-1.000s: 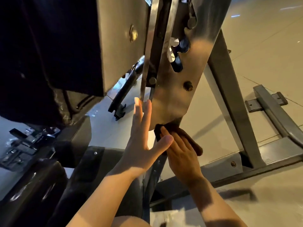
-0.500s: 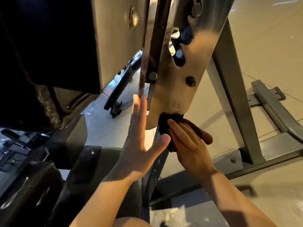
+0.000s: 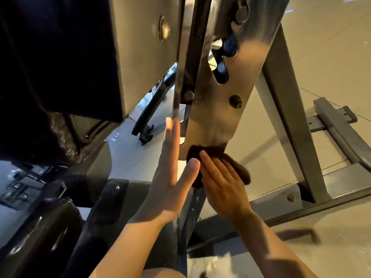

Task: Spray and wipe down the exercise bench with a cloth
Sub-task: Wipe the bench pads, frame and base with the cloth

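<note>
Two hands are used: the left hand (image 3: 170, 177), fingers straight and together, steadies the steel adjustment plate (image 3: 216, 117); the right hand (image 3: 222, 181) presses a dark cloth (image 3: 236, 165) flat-fingered against its lower edge.

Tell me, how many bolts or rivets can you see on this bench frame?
5: a rivet, a pivot pin, a bolt mid-plate, another at its top, one on the base. Others may be hidden.

A pale glossy tiled floor (image 3: 331, 57) filled the frame's right side, with the bench's grey steel base frame (image 3: 341, 183) resting on it.
</note>
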`<state>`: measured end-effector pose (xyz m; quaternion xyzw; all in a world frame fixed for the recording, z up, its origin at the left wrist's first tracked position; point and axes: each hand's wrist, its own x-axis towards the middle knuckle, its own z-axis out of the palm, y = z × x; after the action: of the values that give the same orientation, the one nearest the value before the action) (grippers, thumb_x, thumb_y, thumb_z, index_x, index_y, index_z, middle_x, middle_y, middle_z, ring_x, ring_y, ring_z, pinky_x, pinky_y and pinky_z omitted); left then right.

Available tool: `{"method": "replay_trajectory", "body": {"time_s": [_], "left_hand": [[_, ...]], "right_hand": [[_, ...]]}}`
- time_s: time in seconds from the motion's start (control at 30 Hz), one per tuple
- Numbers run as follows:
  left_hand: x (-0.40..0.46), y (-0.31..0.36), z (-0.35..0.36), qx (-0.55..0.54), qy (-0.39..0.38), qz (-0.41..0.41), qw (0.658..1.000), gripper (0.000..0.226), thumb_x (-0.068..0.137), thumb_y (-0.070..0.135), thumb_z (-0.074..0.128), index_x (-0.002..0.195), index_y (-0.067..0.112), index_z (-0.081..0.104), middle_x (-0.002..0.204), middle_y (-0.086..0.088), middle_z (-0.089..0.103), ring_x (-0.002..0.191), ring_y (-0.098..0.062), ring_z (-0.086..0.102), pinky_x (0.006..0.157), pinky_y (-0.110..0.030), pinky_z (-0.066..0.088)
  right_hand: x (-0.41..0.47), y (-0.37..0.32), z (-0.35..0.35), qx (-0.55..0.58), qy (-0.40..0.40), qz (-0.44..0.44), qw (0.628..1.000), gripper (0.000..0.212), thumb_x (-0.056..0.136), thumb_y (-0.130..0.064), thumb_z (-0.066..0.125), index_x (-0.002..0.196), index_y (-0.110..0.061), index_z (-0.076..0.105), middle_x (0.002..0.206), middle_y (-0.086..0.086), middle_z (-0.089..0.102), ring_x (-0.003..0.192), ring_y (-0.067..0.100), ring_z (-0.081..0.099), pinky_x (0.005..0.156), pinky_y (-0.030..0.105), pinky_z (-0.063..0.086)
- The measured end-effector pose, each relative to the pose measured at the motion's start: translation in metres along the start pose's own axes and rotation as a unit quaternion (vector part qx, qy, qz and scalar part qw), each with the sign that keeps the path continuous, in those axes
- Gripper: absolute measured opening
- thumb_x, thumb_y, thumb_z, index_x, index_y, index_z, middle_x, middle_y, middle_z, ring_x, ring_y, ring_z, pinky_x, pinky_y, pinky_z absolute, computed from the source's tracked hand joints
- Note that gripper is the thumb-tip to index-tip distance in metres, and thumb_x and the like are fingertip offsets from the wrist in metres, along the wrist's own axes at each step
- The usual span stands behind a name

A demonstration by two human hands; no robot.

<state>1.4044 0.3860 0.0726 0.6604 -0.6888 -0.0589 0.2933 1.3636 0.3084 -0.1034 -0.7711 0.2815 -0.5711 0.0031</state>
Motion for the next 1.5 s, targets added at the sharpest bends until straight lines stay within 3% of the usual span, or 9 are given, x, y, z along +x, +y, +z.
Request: {"method": "replay_trajectory", "body": {"time_s": [0.37,0.5,0.6,0.83,1.0,1.13,1.27,1.4,1.5], "left_hand": [[0.001,0.003,0.005,-0.003,0.000,-0.001,1.000,0.093,0.083,0.081,0.029,0.150,0.030,-0.008,0.150,0.041,-0.010,0.143,0.010,-0.007,0.111,-0.004,0.005],[-0.001,0.004,0.005,0.022,0.005,-0.009,1.000,0.082,0.078,0.086,0.025,0.143,0.047,-0.006,0.154,0.032,-0.016,0.142,0.010,-0.012,0.109,-0.004,0.001],[0.000,0.005,0.004,0.017,0.009,-0.013,1.000,0.085,0.072,0.091,0.025,0.141,0.051,-0.005,0.150,0.040,-0.012,0.141,0.015,-0.007,0.110,-0.009,0.007],[0.003,0.014,0.006,0.023,-0.001,0.012,1.000,0.085,0.075,0.087,0.030,0.141,0.048,-0.004,0.140,0.054,-0.009,0.137,0.020,-0.008,0.102,0.006,0.004],[0.001,0.008,0.009,0.065,0.008,0.009,0.998,0.093,0.072,0.090,0.030,0.146,0.049,-0.009,0.150,0.040,-0.017,0.144,0.006,-0.012,0.108,-0.007,0.001],[-0.004,0.018,0.005,0.179,0.030,-0.014,0.983,0.081,0.072,0.090,0.023,0.138,0.064,-0.016,0.151,0.037,-0.021,0.141,0.013,-0.009,0.105,-0.009,0.004],[-0.028,0.033,-0.013,0.384,0.121,0.056,0.914,0.070,0.088,0.052,0.043,0.151,0.029,0.024,0.154,-0.001,0.033,0.129,-0.021,0.050,0.093,-0.035,0.049],[-0.054,0.063,-0.039,0.406,0.225,0.102,0.880,0.043,0.085,0.035,0.050,0.123,0.017,0.051,0.091,-0.008,0.068,0.066,-0.024,0.062,0.057,-0.029,0.047],[-0.067,0.070,-0.050,0.360,0.289,0.167,0.871,0.037,0.087,0.028,0.054,0.121,0.015,0.052,0.107,-0.004,0.062,0.095,-0.023,0.059,0.088,-0.029,0.041]], "right_hand": [[0.069,0.020,-0.036,0.026,0.123,0.065,0.990,0.046,0.101,-0.019,0.044,0.145,-0.010,0.033,0.153,0.008,0.025,0.140,0.026,0.030,0.122,0.035,0.013],[0.014,-0.005,-0.012,0.031,0.055,0.073,0.995,0.065,0.089,-0.012,0.065,0.145,-0.010,0.033,0.155,0.006,0.025,0.139,0.028,0.033,0.113,0.049,0.034],[0.018,-0.010,-0.018,0.038,0.032,0.071,0.996,0.077,0.081,-0.015,0.077,0.144,-0.012,0.034,0.154,0.005,0.027,0.138,0.025,0.034,0.114,0.042,0.029],[0.084,0.003,-0.045,0.026,0.144,0.092,0.985,0.043,0.099,-0.019,0.051,0.140,-0.009,0.040,0.150,0.008,0.030,0.133,0.026,0.037,0.119,0.032,0.015],[0.034,-0.009,-0.029,0.014,0.062,0.063,0.996,0.092,0.066,-0.008,0.088,0.141,-0.013,0.036,0.148,0.006,0.032,0.132,0.028,0.038,0.115,0.046,0.027],[0.037,-0.018,-0.043,0.053,0.024,0.082,0.995,0.113,0.064,-0.014,0.090,0.153,-0.021,0.021,0.150,0.001,0.031,0.133,0.026,0.036,0.105,0.050,0.032],[0.075,-0.026,-0.082,0.091,0.073,0.129,0.985,0.093,0.066,-0.003,0.087,0.143,-0.014,0.036,0.144,0.005,0.042,0.129,0.028,0.046,0.101,0.052,0.040],[0.106,-0.037,-0.129,0.053,0.117,0.027,0.991,0.087,0.069,0.002,0.082,0.141,-0.014,0.036,0.146,0.002,0.033,0.131,0.024,0.035,0.108,0.043,0.032],[0.116,-0.045,-0.168,0.058,0.156,0.012,0.986,0.055,0.090,-0.009,0.058,0.141,-0.014,0.036,0.148,0.003,0.033,0.133,0.019,0.038,0.110,0.046,0.033]]}}
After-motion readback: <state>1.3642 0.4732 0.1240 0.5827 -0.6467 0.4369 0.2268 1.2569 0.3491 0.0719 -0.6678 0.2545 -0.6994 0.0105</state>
